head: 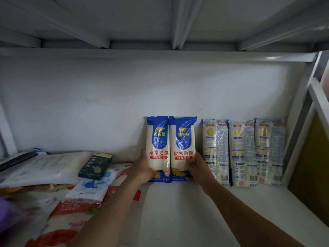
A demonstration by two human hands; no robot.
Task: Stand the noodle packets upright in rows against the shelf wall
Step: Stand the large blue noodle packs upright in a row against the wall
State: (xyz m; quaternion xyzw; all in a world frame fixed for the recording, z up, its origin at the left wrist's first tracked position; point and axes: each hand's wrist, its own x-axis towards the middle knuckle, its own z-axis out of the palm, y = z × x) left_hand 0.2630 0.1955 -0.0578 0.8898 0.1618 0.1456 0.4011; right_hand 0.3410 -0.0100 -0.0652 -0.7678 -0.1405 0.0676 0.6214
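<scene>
White shelf wall | blue noodle packets upright, long axis vertical; left hand, right hand grip them

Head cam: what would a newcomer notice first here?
Dead centre, two packets stand side by side against the back wall: the left hand grips the left blue-topped packet and the right hand grips the right blue-topped packet, both low down. Right of them, three paler packets stand in a row against the same wall. On the left, a dark green box lies on a heap of flat bags.
</scene>
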